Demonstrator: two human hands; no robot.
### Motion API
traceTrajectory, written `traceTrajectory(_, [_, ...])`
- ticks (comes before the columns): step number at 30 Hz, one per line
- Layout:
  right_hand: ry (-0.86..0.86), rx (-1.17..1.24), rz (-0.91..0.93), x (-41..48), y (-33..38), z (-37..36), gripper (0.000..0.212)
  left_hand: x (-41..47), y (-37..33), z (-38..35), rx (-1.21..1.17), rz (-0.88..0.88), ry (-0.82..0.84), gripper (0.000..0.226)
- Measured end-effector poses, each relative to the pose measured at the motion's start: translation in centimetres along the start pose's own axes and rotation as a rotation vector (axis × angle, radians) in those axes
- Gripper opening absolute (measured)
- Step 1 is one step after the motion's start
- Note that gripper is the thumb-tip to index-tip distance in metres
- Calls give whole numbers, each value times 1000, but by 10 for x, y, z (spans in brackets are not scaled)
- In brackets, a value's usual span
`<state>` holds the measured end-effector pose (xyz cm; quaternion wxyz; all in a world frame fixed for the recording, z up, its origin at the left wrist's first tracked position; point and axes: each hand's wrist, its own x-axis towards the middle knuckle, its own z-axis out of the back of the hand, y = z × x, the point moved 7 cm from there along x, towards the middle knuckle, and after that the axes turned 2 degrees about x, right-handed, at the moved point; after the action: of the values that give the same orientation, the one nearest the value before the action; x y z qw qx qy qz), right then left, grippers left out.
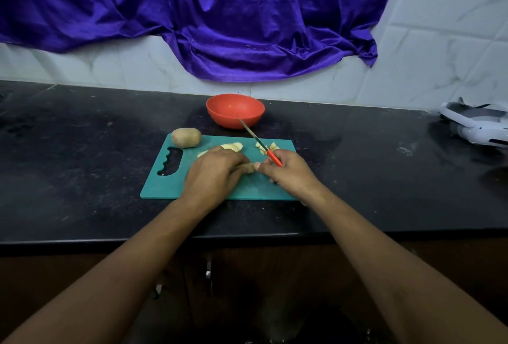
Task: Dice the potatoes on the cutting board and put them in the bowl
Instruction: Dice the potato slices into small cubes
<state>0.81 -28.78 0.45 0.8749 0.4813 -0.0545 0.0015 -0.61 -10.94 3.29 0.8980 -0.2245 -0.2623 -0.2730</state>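
both hands work the cutting board (165,187): left hand (213,170) fingers curl over a potato strip (248,167), which they should keep tucked; right hand (288,170) fingers close around the knife (270,155).

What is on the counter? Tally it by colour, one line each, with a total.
Red: 2, the bowl and the knife
Teal: 1, the cutting board
Brown: 1, the whole potato
White: 1, the device at the right edge
Cut potato pieces: too hidden to count
Total: 5

I see a black table (82,178) carrying a teal cutting board (165,187), a red bowl (235,111) behind it, and a white device (478,128) far right.
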Motion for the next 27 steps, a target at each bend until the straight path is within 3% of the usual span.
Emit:
traceTrajectory(5, [137, 83, 57, -3, 7, -4, 39, 0, 24, -3, -294, 155, -58, 23])
traceTrajectory(13, [113, 112, -33, 3, 9, -9, 4, 2, 31, -12, -453, 223, -2, 16])
traceTrajectory(17, [10, 348, -195, -2, -4, 5, 7, 4, 42, 1, -303, 317, -116, 18])
traceTrajectory(22, [32, 363, -247, -3, -9, 5, 11, 12, 51, -1, 87, 378, -2, 39])
traceTrajectory(25, [103, 304, -274, -4, -6, 2, 19, 12, 38, 10, 80, 281, -132, 37])
traceTrajectory(27, [173, 249, -300, -4, -4, 0, 29, 12, 18, 8, -9, 121, -101, 29])
